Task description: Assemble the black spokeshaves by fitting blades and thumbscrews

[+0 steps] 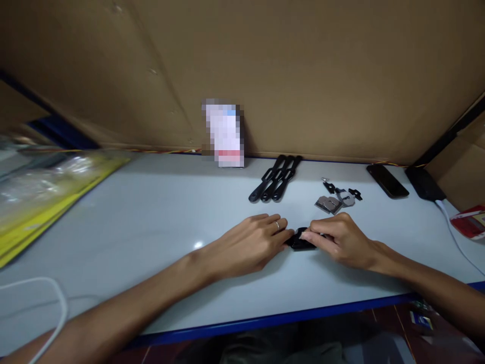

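Note:
My left hand (253, 243) and my right hand (339, 239) meet low on the white table (151, 217), both pinching a small black part (301, 239) that rests on the surface between their fingertips. A ring sits on one finger of my left hand. Behind the hands lie three long black slotted strips (276, 178) side by side. To their right is a small heap of metal plates and black pieces (338, 197). Most of the black part is hidden under my fingers.
A yellow tray with clear plastic bags (41, 189) sits at the far left. A dark phone (387, 180) and a black charger block (424, 183) with white cable lie at the back right, a red packet (472, 220) at the right edge. Cardboard walls surround the table.

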`<state>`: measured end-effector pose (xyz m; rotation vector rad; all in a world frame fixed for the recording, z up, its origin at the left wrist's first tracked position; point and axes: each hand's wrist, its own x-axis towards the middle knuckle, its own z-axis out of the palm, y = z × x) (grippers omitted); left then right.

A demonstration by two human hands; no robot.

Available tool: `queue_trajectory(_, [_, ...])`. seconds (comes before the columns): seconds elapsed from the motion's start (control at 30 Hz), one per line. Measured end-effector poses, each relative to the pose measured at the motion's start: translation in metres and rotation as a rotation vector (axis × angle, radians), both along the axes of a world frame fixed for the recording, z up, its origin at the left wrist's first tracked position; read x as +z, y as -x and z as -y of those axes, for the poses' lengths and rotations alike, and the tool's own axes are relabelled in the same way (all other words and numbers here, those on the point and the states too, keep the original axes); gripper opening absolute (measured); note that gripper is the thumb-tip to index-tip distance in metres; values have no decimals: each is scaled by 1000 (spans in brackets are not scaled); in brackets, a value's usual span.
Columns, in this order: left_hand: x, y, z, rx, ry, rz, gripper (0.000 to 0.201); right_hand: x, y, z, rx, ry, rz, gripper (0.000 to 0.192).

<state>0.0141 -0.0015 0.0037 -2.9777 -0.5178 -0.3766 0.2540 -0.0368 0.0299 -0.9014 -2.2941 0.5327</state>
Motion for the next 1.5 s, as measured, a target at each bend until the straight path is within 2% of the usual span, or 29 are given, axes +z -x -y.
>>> queue_trajectory(0.17, [1,-1,-1,13,35,-11,18,-4,-1,0,17,-27,42,38])
queue_trajectory(0.4, [-1,0,-1,7,18,14,21,-3,-4,-1,-101,-173,113,42])
queue_trajectory(0.53, [-1,0,-1,8,13,-3,22,0,-3,-1,-96,-135,96,43])
queue_trajectory(0.7, [1,0,0,13,21,-8,22,0,-2,-1,-34,-27,64,40])
queue_trajectory(0.87, [3,0,0,12,47,-7,22,-1,-1,2,24,5,47,42])
queue_trajectory(1.0, [3,-1,0,11,70,19,24,1,-1,2,33,-31,22,42])
queue_trajectory(1.1, [1,0,-1,14,52,18,23,3,-6,-3,-62,-116,19,41])
queue_trajectory(1.2, [0,0,-1,22,34,-9,22,4,-14,-11,-103,-186,95,35])
queue_trajectory(1.33, [2,0,-1,27,31,-38,21,1,-20,-16,-9,-190,272,20])
queue_trajectory(1.5, [2,-1,-1,26,14,-41,21,-6,-18,-13,4,-227,440,21])
